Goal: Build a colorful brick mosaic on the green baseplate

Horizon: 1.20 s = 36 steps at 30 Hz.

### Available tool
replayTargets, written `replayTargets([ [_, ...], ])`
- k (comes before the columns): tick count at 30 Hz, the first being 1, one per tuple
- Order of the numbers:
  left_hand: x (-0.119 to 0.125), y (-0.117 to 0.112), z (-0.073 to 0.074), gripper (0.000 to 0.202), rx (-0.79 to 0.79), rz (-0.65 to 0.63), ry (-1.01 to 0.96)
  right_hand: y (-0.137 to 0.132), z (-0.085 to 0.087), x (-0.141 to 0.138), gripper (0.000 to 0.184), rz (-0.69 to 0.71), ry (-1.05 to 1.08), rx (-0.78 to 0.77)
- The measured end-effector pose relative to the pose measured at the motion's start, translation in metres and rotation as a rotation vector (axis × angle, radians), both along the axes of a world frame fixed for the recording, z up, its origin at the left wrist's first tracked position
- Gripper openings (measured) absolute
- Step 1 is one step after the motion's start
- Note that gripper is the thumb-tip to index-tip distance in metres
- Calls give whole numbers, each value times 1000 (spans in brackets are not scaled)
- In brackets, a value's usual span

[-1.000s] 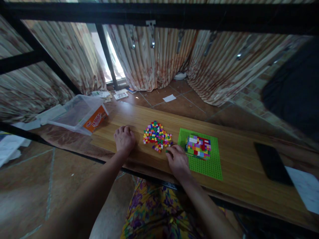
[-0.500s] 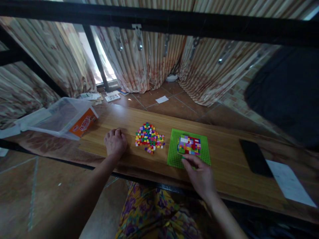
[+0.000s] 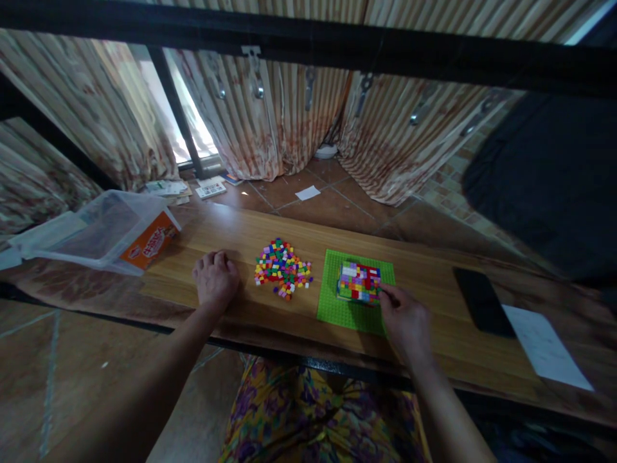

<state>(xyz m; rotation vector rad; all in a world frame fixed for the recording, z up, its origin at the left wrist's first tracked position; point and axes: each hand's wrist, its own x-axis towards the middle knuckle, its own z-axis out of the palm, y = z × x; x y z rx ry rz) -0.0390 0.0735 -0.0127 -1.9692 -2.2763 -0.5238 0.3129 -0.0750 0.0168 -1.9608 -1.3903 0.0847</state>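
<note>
A green studded baseplate (image 3: 332,308) lies on the wooden table, bearing a low block of multicoloured toy bricks (image 3: 359,283). At the right side of that block is my right hand (image 3: 407,318), thumb and finger pinched together against its edge. What sits between the fingertips, if anything, is too small to make out. My left hand (image 3: 216,278) rests on the tabletop with loosely bent fingers, holding nothing visible. Between this hand and the baseplate spreads a heap of small loose bricks (image 3: 284,267) in many colours.
A clear plastic bin (image 3: 103,238) with an orange label lies at the table's left end. To the right are a black phone (image 3: 483,302) and a white sheet of paper (image 3: 547,347). A dark metal bar (image 3: 308,38) crosses in front of the curtains (image 3: 289,128).
My right hand has moved from the front left edge of the brick block to its right side. The left hand stays resting on the table. The view has shifted slightly.
</note>
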Motion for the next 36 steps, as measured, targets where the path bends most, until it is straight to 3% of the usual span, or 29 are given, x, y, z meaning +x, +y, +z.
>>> replayTargets([
  [5,1,0,1,39,-3,5,3,3,2,-4,37,24,-94,-22],
  [11,1,0,1,39,-11,12,-18,8,1,-3,35,-10,-18,-49],
  [19,1,-1,0,39,2,4,-20,2,0,3,36,-77,233,-15],
  [28,1,-1,-1,39,-2,10,-22,19,-20,1,50,-285,707,28],
  [36,1,0,-1,38,-9,9,-28,21,-20,-2,50,-302,801,56],
])
